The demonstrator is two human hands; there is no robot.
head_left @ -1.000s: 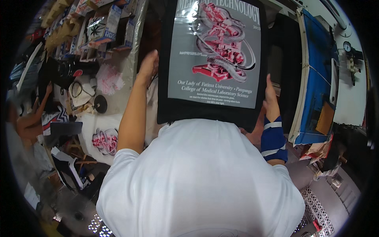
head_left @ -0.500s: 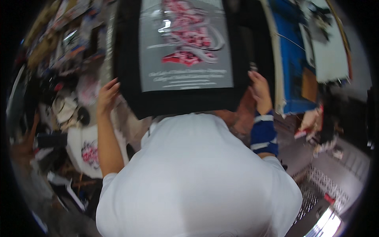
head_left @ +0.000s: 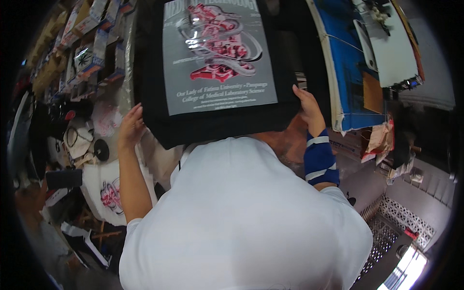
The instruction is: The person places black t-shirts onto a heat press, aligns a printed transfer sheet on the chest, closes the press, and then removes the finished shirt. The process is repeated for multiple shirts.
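A black shirt-like cloth (head_left: 217,126) is stretched in front of me, with a glossy grey rectangular print (head_left: 179,96) on it. The print carries a pink-red and white drawing and lines of white lettering. My left hand (head_left: 130,126) pinches the cloth's near left corner between thumb and fingers. At the near right edge, my right hand (head_left: 310,110) grips the cloth with its thumb on top. The cloth's lower edge hangs between both hands, tilted up slightly toward the right. Its far end runs out of the top of the picture.
On the left stand stacked cardboard boxes (head_left: 89,60). Below them are a white cloth (head_left: 94,188) with a pink print and a dark flat object (head_left: 64,179). A blue-topped table (head_left: 355,92) with a pale edge stands right, with paper bags (head_left: 379,140) near it.
The cloth has shifted a little to the left and its right side has risen. My right hand has moved left with it; my left hand has barely moved. Both keep their grip.
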